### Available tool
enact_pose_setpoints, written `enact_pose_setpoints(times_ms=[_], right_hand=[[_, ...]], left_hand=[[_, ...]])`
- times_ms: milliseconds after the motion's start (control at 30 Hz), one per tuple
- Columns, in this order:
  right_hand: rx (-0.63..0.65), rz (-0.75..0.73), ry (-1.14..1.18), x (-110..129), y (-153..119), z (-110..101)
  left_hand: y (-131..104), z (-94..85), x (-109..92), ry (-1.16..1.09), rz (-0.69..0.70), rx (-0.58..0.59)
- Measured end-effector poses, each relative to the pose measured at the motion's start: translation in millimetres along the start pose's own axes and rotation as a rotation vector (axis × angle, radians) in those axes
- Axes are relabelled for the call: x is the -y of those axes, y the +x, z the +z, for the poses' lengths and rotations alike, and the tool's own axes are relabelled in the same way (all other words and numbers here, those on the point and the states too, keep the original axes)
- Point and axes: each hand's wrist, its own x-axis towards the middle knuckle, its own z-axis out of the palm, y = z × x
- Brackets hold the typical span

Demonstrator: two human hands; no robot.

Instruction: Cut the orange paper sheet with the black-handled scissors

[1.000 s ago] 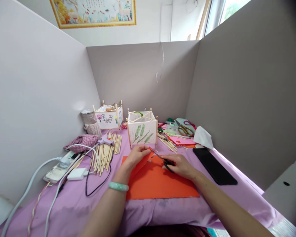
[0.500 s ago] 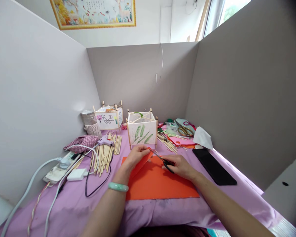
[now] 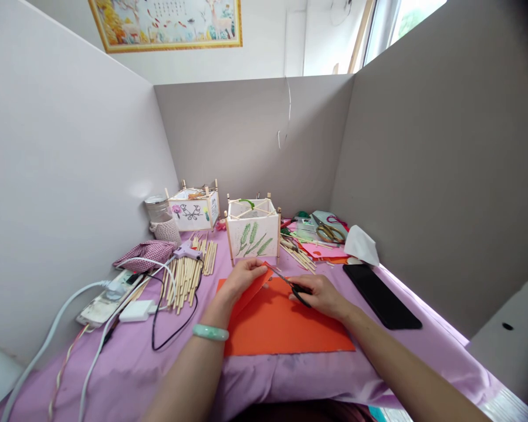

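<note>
Black-handled scissors (image 3: 301, 295) partly hidden by right hand (image 3: 323, 295), framed picture (image 3: 171, 26) cropped above, forearms (image 3: 187, 375) below

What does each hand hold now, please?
Left hand: closed, pinching the orange paper.
Right hand: closed on black-handled scissors, blades at the paper's edge.

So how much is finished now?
The plant box and bird box look built. The left hand holds orange paper, and the right hand has black-handled scissors at its edge. Maybe left: more cutting, since a big orange sheet lies underneath.
</note>
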Motion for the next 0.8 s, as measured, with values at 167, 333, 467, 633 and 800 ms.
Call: enact_pose_setpoints(times_ms=[167,333,467,633,800], right_hand=[[0.005,0.009,0.018,1,0,-1],[0.013,0.082,-0.008,2,1,-1],[-0.002,0.117,0.013,4,0,-3],[0.026,0.12,0.012,6,-1,-4],[0.034,0.114,0.018,7,1,-4]], left_hand=[[0,-0.8,0,-0.003,-0.009,0.001],[-1,-2.5,-3,-0.035,-0.01,-0.023],[-4,-3.2,-7,-0.09,-0.004,-0.051],[-4,-5.2,-10,-0.117,-0.013,-0.109],[-4,-3.6,-10,-0.112,-0.017,-0.099]])
